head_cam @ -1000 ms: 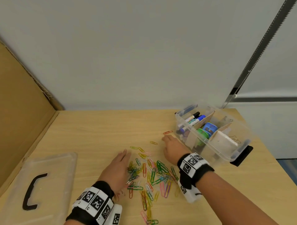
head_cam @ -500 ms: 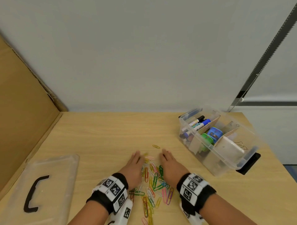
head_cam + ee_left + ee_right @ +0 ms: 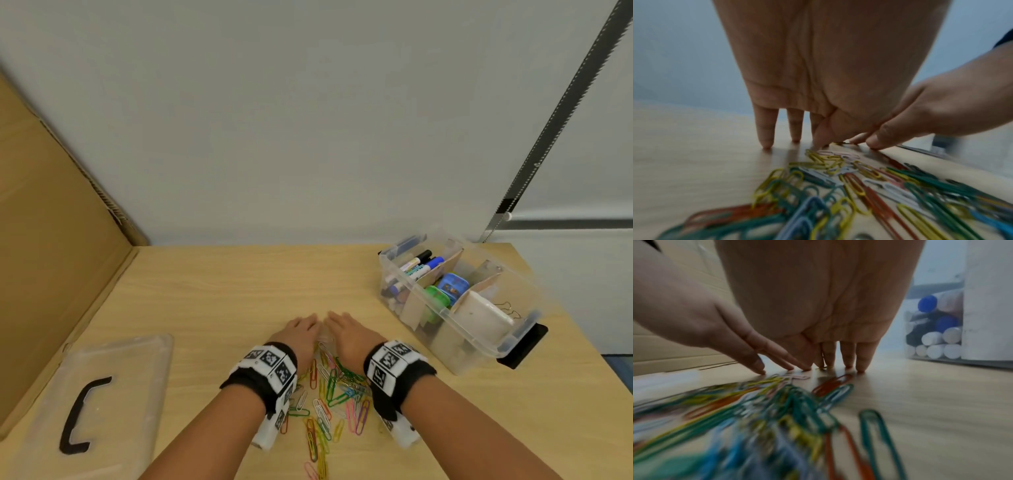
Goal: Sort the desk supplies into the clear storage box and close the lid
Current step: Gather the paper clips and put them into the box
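A heap of coloured paper clips (image 3: 332, 390) lies on the wooden desk between my two wrists. My left hand (image 3: 299, 330) and right hand (image 3: 344, 330) lie side by side with straight fingers, tips on the desk at the far edge of the heap. In the left wrist view the left fingers (image 3: 764, 129) touch the desk beside the paper clips (image 3: 838, 186). In the right wrist view the right fingers (image 3: 861, 356) do the same behind the paper clips (image 3: 789, 402). The clear storage box (image 3: 445, 311) stands open at the right, with markers (image 3: 416, 262) inside.
The box's clear lid (image 3: 102, 397) with a black handle lies flat at the desk's left front. A brown cardboard panel (image 3: 51, 240) leans along the left edge. A white wall backs the desk. Cardboard dividers split the box; tape rolls (image 3: 445, 291) sit in its middle section.
Both hands swept inward and toward me, meeting fingertip to fingertip. The scattered clips are now bunched into a tighter heap between my wrists.
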Demonstrator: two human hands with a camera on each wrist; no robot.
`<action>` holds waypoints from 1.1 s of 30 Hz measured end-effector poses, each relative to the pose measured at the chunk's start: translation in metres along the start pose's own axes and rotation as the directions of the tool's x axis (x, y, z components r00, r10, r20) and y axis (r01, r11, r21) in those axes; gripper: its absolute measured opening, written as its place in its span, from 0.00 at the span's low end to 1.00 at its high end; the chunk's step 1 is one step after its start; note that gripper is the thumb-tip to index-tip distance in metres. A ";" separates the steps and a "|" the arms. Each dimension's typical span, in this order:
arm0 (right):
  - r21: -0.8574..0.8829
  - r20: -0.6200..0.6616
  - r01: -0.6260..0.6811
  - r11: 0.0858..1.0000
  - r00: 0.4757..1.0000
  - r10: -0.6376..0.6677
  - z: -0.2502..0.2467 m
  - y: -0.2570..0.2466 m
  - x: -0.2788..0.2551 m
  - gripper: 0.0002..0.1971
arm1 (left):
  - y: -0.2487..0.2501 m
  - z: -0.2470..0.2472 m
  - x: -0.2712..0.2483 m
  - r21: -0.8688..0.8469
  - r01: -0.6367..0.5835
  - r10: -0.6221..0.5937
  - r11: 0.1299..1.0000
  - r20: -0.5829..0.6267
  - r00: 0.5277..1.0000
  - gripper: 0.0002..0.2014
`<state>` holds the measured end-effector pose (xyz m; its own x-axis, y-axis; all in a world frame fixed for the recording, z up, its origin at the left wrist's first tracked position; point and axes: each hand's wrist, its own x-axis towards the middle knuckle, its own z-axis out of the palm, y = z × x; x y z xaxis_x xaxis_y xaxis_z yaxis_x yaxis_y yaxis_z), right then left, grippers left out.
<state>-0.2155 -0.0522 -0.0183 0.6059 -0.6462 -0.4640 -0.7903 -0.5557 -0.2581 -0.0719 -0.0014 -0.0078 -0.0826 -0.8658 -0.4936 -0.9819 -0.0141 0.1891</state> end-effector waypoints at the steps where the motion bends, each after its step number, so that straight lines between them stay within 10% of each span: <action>1: -0.009 -0.004 0.021 1.000 1.000 -0.022 0.004 0.000 -0.011 0.37 | 0.000 0.004 -0.006 0.010 -0.003 0.003 1.000 -0.007 1.000 0.36; 8: 0.091 -0.100 0.123 0.988 0.988 -0.114 0.038 0.008 -0.076 0.29 | -0.011 0.033 -0.060 -0.113 -0.079 0.067 0.990 -0.112 0.992 0.36; 12: 0.147 -0.244 0.053 0.988 0.970 -0.016 0.030 0.019 -0.096 0.32 | -0.048 0.034 -0.090 -0.240 0.026 -0.090 0.970 -0.261 0.961 0.31; 17: 0.193 -0.109 -0.194 0.962 0.970 0.218 0.036 0.034 -0.104 0.53 | -0.078 0.050 -0.122 -0.364 0.174 -0.212 0.915 -0.069 0.975 0.22; 26: 0.329 -0.182 -0.053 0.943 0.976 0.119 0.054 -0.002 -0.105 0.49 | -0.026 0.070 -0.112 -0.676 0.017 -0.134 0.737 -0.120 0.984 0.16; 33: 0.143 -0.036 -0.127 0.982 0.990 0.134 0.064 -0.020 -0.126 0.78 | -0.028 0.059 -0.115 -0.378 0.098 -0.163 0.921 -0.144 0.976 0.27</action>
<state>-0.2819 0.0738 -0.0094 0.4976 -0.7334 -0.4632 -0.8659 -0.3885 -0.3152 -0.0449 0.1280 -0.0061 0.1041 -0.9146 -0.3907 -0.8477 -0.2871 0.4461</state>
